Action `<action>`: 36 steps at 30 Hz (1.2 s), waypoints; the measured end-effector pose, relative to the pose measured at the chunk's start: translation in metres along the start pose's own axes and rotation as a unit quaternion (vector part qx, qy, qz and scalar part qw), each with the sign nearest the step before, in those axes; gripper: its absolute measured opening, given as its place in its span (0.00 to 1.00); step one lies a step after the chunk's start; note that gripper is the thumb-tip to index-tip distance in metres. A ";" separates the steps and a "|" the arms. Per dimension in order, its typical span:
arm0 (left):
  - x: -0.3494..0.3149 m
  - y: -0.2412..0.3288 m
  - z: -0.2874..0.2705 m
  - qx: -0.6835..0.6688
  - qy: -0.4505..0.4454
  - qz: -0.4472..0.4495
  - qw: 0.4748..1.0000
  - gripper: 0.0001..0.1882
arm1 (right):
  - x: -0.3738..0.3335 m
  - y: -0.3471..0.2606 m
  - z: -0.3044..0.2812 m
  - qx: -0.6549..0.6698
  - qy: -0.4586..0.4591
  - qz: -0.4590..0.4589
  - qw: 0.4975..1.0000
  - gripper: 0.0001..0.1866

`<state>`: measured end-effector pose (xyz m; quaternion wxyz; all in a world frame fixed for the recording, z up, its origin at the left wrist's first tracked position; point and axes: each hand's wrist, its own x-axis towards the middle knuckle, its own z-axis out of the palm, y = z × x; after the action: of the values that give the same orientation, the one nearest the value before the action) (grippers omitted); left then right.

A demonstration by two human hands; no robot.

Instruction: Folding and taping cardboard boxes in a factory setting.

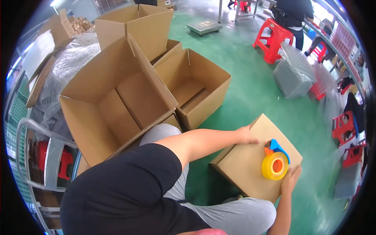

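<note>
A closed cardboard box [246,168] sits tilted in front of my knees, with its flat top facing up. My left hand [247,135] grips its far left edge, thumb lying on the top. On the near right side, my right hand [290,179] holds the edge, its fingers partly hidden. A blue and orange tape dispenser [277,147] with a roll of yellow tape [267,168] rests on the box top, near my right hand and touched by neither hand.
Open cardboard boxes stand at my left: a large one [84,121], a smaller one [211,100] and a tall one [111,33]. A metal cart rail [51,160] is far left. A floor scale [204,26], red stools [270,41] and a grey bin [291,80] lie beyond; people are at the back right.
</note>
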<state>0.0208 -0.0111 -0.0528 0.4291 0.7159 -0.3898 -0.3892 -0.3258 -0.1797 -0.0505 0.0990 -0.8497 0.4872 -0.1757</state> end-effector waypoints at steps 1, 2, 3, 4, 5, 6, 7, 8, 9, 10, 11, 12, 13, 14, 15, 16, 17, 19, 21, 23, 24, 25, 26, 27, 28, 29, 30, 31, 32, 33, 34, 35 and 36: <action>-0.001 0.011 0.004 0.009 -0.010 -0.027 1.000 0.52 | -0.003 0.004 -0.001 0.109 0.000 0.087 0.990 0.33; -0.002 0.020 0.008 0.019 -0.021 -0.054 0.998 0.52 | -0.001 0.011 -0.006 0.110 0.005 0.087 0.990 0.33; 0.000 0.006 0.005 0.027 -0.005 -0.046 0.999 0.55 | 0.003 0.000 -0.004 0.222 -0.032 0.171 0.959 0.34; -0.001 0.005 0.010 0.029 -0.002 -0.043 0.999 0.55 | 0.003 -0.002 -0.008 0.323 -0.066 0.261 0.908 0.35; -0.001 0.003 0.015 -0.028 0.001 -0.041 0.999 0.55 | -0.001 0.007 -0.005 0.326 -0.063 0.258 0.907 0.35; 0.001 0.009 0.022 -0.086 -0.002 -0.033 0.996 0.55 | -0.009 0.032 -0.002 0.444 -0.071 0.247 0.858 0.36; 0.004 0.000 0.020 -0.089 0.007 -0.029 0.996 0.55 | -0.005 0.030 -0.002 0.554 -0.091 0.223 0.797 0.37; 0.006 -0.010 0.016 -0.115 -0.007 -0.006 0.993 0.55 | -0.001 0.028 0.000 0.554 -0.094 0.213 0.799 0.37; 0.008 -0.018 0.013 -0.138 -0.020 0.013 0.990 0.54 | -0.003 0.019 0.004 0.555 -0.101 0.206 0.800 0.38; 0.008 -0.016 0.014 -0.140 -0.022 0.012 0.990 0.54 | -0.011 0.016 0.001 0.553 -0.099 0.208 0.801 0.38; 0.010 -0.014 0.011 -0.095 -0.015 -0.015 0.995 0.53 | -0.008 0.013 0.001 0.551 -0.099 0.211 0.801 0.38; 0.009 -0.011 0.014 -0.053 -0.010 -0.042 0.998 0.51 | -0.003 0.011 0.000 0.447 -0.094 0.201 0.866 0.39; 0.009 -0.008 0.016 -0.056 -0.014 -0.038 0.998 0.51 | 0.003 0.015 0.001 0.338 -0.082 0.186 0.919 0.39; 0.007 -0.007 0.016 -0.064 -0.013 -0.038 0.997 0.50 | 0.008 0.021 0.003 0.333 -0.077 0.188 0.921 0.39; 0.006 -0.006 0.014 -0.070 -0.009 -0.039 0.997 0.50 | 0.016 0.019 0.006 0.231 -0.021 0.200 0.952 0.37; 0.008 -0.002 0.013 -0.073 -0.012 -0.035 0.997 0.50 | 0.020 0.021 0.005 0.124 0.037 0.210 0.969 0.35; 0.009 0.002 0.014 -0.057 -0.020 -0.024 0.998 0.49 | 0.025 0.029 -0.008 0.120 0.040 0.211 0.969 0.35; 0.004 -0.008 0.008 -0.047 -0.020 -0.032 0.998 0.49 | 0.032 -0.025 -0.063 0.213 -0.144 0.036 0.966 0.29; 0.004 -0.012 0.004 -0.043 -0.011 -0.032 0.999 0.50 | 0.011 -0.104 -0.090 0.224 -0.264 0.082 0.935 0.26; 0.000 -0.007 0.005 -0.037 -0.025 -0.034 0.998 0.51 | 0.007 -0.119 -0.102 0.233 -0.361 0.144 0.891 0.24; -0.001 -0.003 0.005 -0.026 -0.021 -0.038 0.999 0.52 | 0.010 -0.117 -0.096 0.194 -0.369 0.130 0.900 0.27; 0.002 -0.002 0.009 -0.030 -0.026 -0.035 0.999 0.52 | 0.013 -0.113 -0.088 0.153 -0.378 0.111 0.906 0.29; 0.004 -0.002 0.015 -0.016 -0.021 -0.022 0.999 0.48 | 0.018 -0.099 -0.082 0.148 -0.375 0.117 0.907 0.29; 0.009 -0.003 0.020 0.000 -0.016 -0.009 1.000 0.44 | 0.031 -0.078 -0.076 0.075 -0.295 0.071 0.950 0.32; 0.018 -0.010 0.016 0.033 -0.027 0.044 0.998 0.41 | 0.041 -0.055 -0.067 -0.001 -0.211 0.026 0.977 0.35; 0.024 -0.013 0.017 0.061 -0.052 0.098 0.992 0.38 | 0.053 -0.032 -0.049 -0.013 -0.129 -0.115 0.985 0.41; 0.019 -0.027 0.012 0.012 -0.052 0.046 0.998 0.35 | 0.053 -0.072 -0.056 0.035 -0.199 -0.106 0.974 0.41; 0.020 -0.036 0.007 0.024 -0.054 0.039 0.997 0.35 | 0.058 -0.110 -0.072 0.036 -0.340 -0.089 0.935 0.35; 0.018 -0.031 0.011 -0.022 -0.045 0.046 0.998 0.32 | 0.060 -0.115 -0.075 0.043 -0.410 -0.076 0.908 0.29; 0.015 -0.025 0.010 -0.141 -0.058 -0.001 0.988 0.32 | 0.056 -0.114 -0.074 0.056 -0.392 -0.052 0.917 0.30; 0.013 -0.018 0.011 -0.127 -0.034 0.013 0.991 0.37 | 0.058 -0.113 -0.072 0.071 -0.396 -0.012 0.915 0.29; 0.009 -0.010 0.014 -0.097 -0.017 0.000 0.995 0.41 | 0.054 -0.109 -0.071 0.090 -0.399 0.028 0.912 0.28; 0.007 -0.005 0.015 -0.103 -0.022 -0.003 0.994 0.41 | 0.050 -0.110 -0.073 0.084 -0.402 0.034 0.911 0.28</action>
<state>0.0117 -0.0206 -0.0644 0.4909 0.6605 -0.3546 -0.4439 -0.2440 -0.1674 0.0636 0.3637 -0.8200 0.4179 0.1439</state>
